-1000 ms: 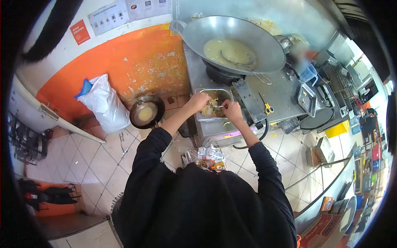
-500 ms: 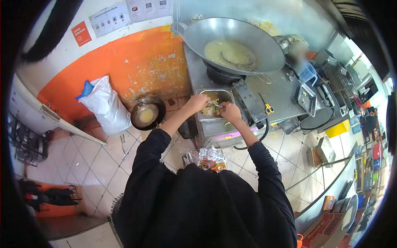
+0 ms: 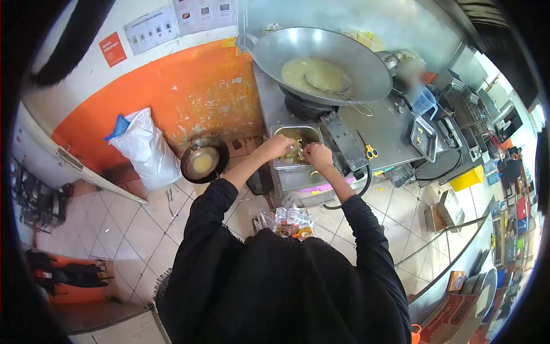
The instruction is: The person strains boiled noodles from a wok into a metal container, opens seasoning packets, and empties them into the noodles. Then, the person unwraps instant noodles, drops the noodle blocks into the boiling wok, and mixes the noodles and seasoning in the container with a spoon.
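My left hand (image 3: 281,145) is closed over the left side of a rectangular metal pan (image 3: 279,164). My right hand (image 3: 318,154) hovers over the pan's right side, its fingers pinched together. Between the two sets of fingertips is a small whitish, shiny bit, too small to name. Shredded pale and green food (image 3: 294,153) lies in the pan, partly hidden by my hands. The pan stands at the front edge of a steel counter (image 3: 395,135). Behind it, a large wok (image 3: 269,53) holds yellowish liquid, with a wire strainer (image 3: 326,86) resting in it.
Yellow-handled scissors (image 3: 372,152) and a metal tray (image 3: 424,136) lie to the right on the counter. Below left is a smaller dark pan (image 3: 220,150) with liquid, beside a white sack (image 3: 147,152). Crumpled packets (image 3: 289,222) are heaped just in front of me.
Both hands remain over the pan. My left hand has shifted slightly down and right, and the shiny bit stretched between my fingers looks smaller. The view has tilted a little.
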### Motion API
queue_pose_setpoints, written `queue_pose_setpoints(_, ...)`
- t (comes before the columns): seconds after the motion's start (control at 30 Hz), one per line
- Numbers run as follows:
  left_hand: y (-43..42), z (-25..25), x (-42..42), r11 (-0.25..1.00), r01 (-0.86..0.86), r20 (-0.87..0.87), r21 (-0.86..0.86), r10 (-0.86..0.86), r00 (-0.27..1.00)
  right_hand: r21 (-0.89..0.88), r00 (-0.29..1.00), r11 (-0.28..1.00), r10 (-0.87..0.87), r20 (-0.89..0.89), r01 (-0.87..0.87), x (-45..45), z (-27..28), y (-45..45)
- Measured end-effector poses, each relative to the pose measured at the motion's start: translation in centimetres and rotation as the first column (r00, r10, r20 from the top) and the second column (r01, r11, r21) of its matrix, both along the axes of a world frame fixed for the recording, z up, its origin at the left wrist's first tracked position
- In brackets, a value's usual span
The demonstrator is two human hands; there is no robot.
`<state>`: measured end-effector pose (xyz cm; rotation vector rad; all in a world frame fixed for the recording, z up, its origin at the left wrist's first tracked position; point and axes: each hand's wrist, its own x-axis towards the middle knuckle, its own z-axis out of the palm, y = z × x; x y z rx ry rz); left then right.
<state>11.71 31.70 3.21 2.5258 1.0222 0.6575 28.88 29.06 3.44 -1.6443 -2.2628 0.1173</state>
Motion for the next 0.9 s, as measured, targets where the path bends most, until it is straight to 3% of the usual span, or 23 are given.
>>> queue_pose_setpoints(0.2, -0.6, 1.2, 0.3, 0.991, -0.061, -0.119, -0.117, 0.047, 0.992, 0.004, 0.998, 0.999, 0.049, -0.035, -0.049, 0.3, -1.0, 0.3)
queue_pose_setpoints(0.27, -0.3, 0.2, 0.3, 0.998, 0.026, 0.034, -0.063, -0.024, 0.999, 0.044, 0.997, 0.997, 0.065, -0.035, -0.063, 0.3, -1.4, 0.4)
queue_pose_setpoints(0.37, -0.5, -0.3, 0.5, 1.000, -0.007, 0.076, 0.014, 0.006, 0.997, 0.040, 0.993, 0.995, 0.091, -0.078, -0.088, 0.5, -2.0, 0.9)
queue_pose_setpoints(0.47, -0.9, 0.6, 0.6, 0.997, -0.012, -0.079, -0.075, 0.006, 0.997, -0.023, 0.998, 1.000, 0.005, 0.064, -0.004, 0.0, -1.6, 0.7)
queue_pose_setpoints(0.6, -1.0, 0.3, 0.8, 0.999, -0.028, -0.040, -0.038, 0.027, 0.999, 0.049, 0.987, 0.992, 0.113, 0.112, -0.119, 0.2, -2.2, 1.0)
queue_pose_setpoints(0.67, -0.8, -0.5, 0.9, 0.998, 0.027, 0.128, 0.057, -0.034, 0.991, 0.108, 0.985, 0.983, 0.139, 0.103, -0.150, 0.2, -2.1, 0.8)
queue_pose_setpoints(0.77, -1.1, -0.5, 0.9, 0.999, -0.033, 0.004, -0.005, 0.033, 0.999, 0.052, 0.982, 0.993, 0.094, 0.161, -0.104, 0.1, -1.7, 0.4)
queue_pose_setpoints(0.9, -1.1, -0.5, 1.0, 0.999, 0.020, 0.046, 0.041, -0.022, 0.999, 0.126, 0.973, 0.977, 0.147, 0.175, -0.171, 0.0, -2.1, 0.5)
